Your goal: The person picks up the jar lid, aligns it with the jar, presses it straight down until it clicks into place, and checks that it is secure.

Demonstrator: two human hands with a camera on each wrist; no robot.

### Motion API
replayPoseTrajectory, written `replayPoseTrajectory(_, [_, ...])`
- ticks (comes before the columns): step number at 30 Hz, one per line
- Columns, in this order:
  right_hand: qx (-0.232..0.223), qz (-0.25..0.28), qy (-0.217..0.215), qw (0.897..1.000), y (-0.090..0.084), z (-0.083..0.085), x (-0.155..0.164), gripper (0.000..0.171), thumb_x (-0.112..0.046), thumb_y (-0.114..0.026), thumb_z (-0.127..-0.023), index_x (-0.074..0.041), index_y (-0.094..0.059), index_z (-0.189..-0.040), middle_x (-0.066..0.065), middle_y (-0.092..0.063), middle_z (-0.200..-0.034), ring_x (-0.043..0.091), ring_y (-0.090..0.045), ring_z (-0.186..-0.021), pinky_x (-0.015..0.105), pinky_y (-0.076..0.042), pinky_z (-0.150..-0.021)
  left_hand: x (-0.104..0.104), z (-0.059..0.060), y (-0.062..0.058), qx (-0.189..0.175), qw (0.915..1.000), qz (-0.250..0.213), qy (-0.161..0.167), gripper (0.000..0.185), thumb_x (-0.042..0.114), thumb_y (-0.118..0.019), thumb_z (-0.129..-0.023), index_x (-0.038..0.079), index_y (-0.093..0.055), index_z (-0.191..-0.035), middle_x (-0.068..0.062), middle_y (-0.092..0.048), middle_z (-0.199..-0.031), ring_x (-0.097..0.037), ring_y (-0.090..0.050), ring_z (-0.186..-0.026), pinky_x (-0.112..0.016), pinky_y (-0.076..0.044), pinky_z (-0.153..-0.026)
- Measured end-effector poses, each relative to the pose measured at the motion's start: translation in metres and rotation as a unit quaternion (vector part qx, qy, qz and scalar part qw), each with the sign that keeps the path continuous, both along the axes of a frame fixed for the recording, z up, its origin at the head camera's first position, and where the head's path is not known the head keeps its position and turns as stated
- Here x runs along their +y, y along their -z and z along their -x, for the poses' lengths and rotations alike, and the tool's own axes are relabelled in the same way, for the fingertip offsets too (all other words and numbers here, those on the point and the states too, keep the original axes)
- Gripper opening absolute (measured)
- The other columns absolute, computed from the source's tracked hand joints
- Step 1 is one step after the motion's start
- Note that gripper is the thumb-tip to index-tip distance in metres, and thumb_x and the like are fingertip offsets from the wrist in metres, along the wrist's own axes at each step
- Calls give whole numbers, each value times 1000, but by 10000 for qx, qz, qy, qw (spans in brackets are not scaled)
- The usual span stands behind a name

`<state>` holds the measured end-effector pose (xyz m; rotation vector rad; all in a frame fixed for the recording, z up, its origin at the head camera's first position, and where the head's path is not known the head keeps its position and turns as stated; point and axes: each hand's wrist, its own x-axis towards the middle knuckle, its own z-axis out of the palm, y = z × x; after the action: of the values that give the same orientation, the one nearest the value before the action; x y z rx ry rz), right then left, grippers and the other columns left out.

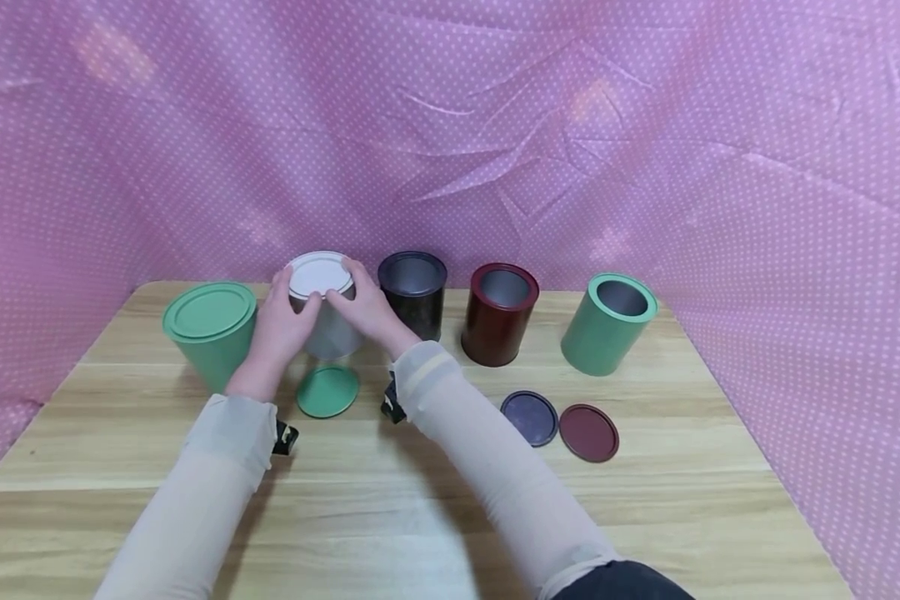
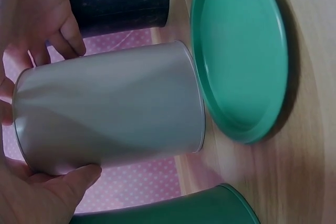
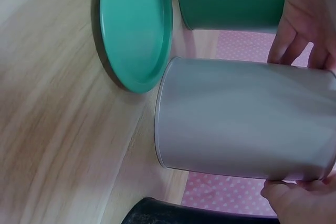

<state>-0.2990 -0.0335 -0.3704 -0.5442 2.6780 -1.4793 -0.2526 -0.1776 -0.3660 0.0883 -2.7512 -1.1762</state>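
A silver-grey can [image 1: 333, 331] stands upright on the table with a white lid [image 1: 319, 273] on its top. My left hand [image 1: 275, 327] grips the can's upper left side, thumb at the front rim. From the other side my right hand [image 1: 375, 310] holds the upper right side, its thumb also at the front rim. In the left wrist view the can's grey wall [image 2: 113, 108] shows between both hands. A green lid [image 1: 327, 392] lies flat on the table right in front of the can, and the right wrist view shows this green lid [image 3: 137, 30] near the can's base.
A green can [image 1: 210, 312] with its lid on stands left of the left forearm. Three lidless cans stand to the right: black [image 1: 414, 304], dark red [image 1: 498, 325] and green [image 1: 603, 333]. A dark lid [image 1: 529, 418] and a red lid [image 1: 588, 433] lie before them. Pink dotted cloth [image 1: 450, 125] hangs behind.
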Motion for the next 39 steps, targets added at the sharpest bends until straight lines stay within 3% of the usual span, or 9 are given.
replayPoseTrajectory(20, [23,-59,71,10000,-3,2,-3,65,-31,-55,-95,-13,-30,-152,1,-30,-158,18,-31,-144,29,-29,-117,-3,6,-3,-119,9999,59,4,75,42,-37,-98,5,-6,-156,-21,-4,-161,-47,-13,-145,-62,-19,-115])
replayPoseTrajectory(30, [-282,169,105,9994,-3,2,-1,65,-31,-55,-95,-15,-30,-152,3,-33,-157,19,-33,-143,32,-31,-116,-2,5,-3,-120,9999,-25,21,76,42,-39,-98,4,-6,-155,-23,-8,-161,-46,-16,-145,-61,-20,-116])
replayPoseTrajectory(39, [-403,18,0,9992,-10,2,-1,67,-30,-55,-95,-13,-27,-153,5,-30,-158,19,-29,-145,30,-27,-118,-4,4,-5,-225,9997,7,28,78,44,-39,-98,4,-5,-155,-25,-9,-160,-47,-16,-144,-61,-19,-116])
